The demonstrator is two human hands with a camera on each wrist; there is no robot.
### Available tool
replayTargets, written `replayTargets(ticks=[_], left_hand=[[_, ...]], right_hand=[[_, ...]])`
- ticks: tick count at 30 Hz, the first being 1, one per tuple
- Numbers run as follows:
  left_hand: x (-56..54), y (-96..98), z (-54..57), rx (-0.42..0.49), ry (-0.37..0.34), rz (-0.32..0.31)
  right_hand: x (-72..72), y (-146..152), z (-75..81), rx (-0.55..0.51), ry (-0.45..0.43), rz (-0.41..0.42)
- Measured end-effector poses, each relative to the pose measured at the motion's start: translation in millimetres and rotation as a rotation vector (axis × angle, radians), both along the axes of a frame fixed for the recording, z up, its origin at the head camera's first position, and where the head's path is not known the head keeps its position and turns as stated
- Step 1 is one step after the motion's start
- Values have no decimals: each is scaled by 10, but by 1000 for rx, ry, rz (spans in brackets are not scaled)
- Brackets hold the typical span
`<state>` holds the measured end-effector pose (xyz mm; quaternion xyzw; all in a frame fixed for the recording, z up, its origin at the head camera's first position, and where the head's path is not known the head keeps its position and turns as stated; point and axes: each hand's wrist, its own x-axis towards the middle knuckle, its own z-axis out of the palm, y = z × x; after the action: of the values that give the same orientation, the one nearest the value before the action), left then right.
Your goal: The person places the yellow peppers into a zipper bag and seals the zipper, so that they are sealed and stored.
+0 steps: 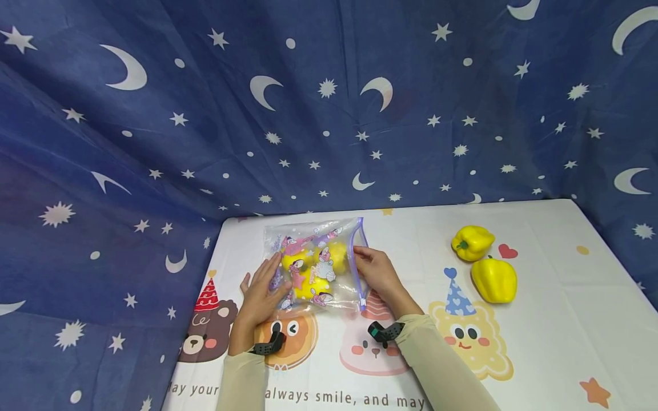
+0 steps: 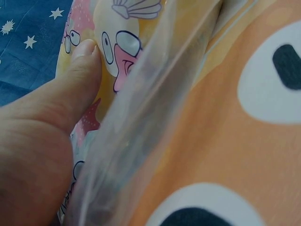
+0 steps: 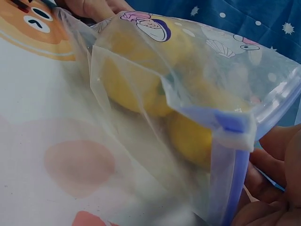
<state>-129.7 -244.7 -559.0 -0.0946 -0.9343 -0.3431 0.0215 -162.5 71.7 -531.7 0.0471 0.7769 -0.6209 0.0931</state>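
Observation:
A clear zip bag (image 1: 277,233) with cartoon prints and a purple zip edge lies on the table, with several yellow rounded things (image 1: 331,258) inside, looking like the loose peppers. My left hand (image 1: 262,294) rests on the bag's left side, fingers extended; in the left wrist view its thumb (image 2: 82,70) presses the printed film. At the right end, my right hand (image 1: 377,271) holds the purple edge with bent fingers. The right wrist view shows the zip's slider (image 3: 235,129) at the near corner, and the two purple strips stand apart.
Two yellow bell peppers (image 1: 473,243) (image 1: 494,279) lie to the right on the white cartoon-printed tablecloth (image 1: 555,342). A dark blue curtain (image 1: 319,114) with moons and stars hangs behind and at the left of the table.

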Motion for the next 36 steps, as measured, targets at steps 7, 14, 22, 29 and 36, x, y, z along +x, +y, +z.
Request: replayTargets(ticks=[7,14,22,29,36], left_hand=[[1,-12,12,-2,-10,-2],[7,-27,-4,4,0,2],[8,-27,13,28,-6,14],[-3,-22,4,33,-18,13],[-6,-4,9,24,-25,11]], right_hand=[[-16,-10,-27,-47,-23,17],[0,-25,-35,-9,-31,48],[-4,-16,-74,-60,-57,112],[26,80,-22,-142,-66,99],[83,333,138,-156,-54,117]])
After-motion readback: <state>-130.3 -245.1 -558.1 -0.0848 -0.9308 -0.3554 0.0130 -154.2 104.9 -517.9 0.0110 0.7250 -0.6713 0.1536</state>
